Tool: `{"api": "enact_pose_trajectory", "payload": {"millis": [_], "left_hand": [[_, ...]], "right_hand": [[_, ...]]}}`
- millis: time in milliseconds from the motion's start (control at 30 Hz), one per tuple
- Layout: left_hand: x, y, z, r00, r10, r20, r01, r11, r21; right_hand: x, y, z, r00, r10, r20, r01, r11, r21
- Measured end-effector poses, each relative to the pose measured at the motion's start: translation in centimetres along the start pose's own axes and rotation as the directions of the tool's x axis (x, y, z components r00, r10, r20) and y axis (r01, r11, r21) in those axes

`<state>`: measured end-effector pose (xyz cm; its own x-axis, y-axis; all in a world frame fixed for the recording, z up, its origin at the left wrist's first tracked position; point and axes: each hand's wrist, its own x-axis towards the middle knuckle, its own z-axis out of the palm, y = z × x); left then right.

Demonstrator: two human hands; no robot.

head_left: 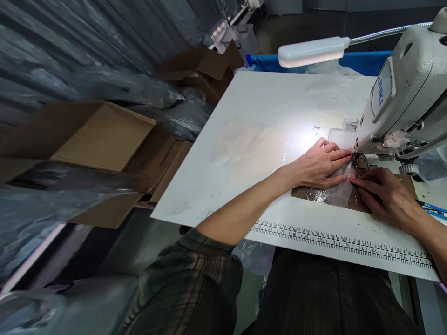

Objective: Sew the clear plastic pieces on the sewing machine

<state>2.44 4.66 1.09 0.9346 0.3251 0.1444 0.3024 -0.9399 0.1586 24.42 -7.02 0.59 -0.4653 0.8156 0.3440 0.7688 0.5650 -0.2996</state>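
My left hand (319, 164) lies flat with fingers stretched out on a sheer whitish piece of fabric (337, 193), fingertips close to the needle of a white sewing machine (405, 102). My right hand (386, 195) rests palm down beside it, fingers extended toward the presser foot (359, 162), pressing the same fabric. Under the fabric a brown panel (356, 199) is set into the white table (265, 139). The needle area is partly hidden by my fingers.
A printed ruler (345, 242) runs along the table's near edge. A white lamp (310, 52) on a flexible neck shines over the work. Open cardboard boxes (98, 135) and dark plastic wrap sit left of the table. A blue bin (363, 63) stands behind.
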Motion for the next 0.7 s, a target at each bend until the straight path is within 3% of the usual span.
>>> {"api": "enact_pose_trajectory", "payload": {"millis": [233, 700], "left_hand": [[-0.10, -0.04, 0.31, 1.000, 0.001, -0.008, -0.001, 1.000, 0.008], [-0.16, -0.03, 0.43, 1.000, -0.001, -0.008, 0.001, 1.000, 0.012]], "right_hand": [[0.00, 0.05, -0.10, 0.999, 0.021, 0.024, -0.021, 1.000, 0.011], [-0.22, 0.19, 0.33, 0.999, -0.020, -0.047, 0.020, 1.000, 0.008]]}}
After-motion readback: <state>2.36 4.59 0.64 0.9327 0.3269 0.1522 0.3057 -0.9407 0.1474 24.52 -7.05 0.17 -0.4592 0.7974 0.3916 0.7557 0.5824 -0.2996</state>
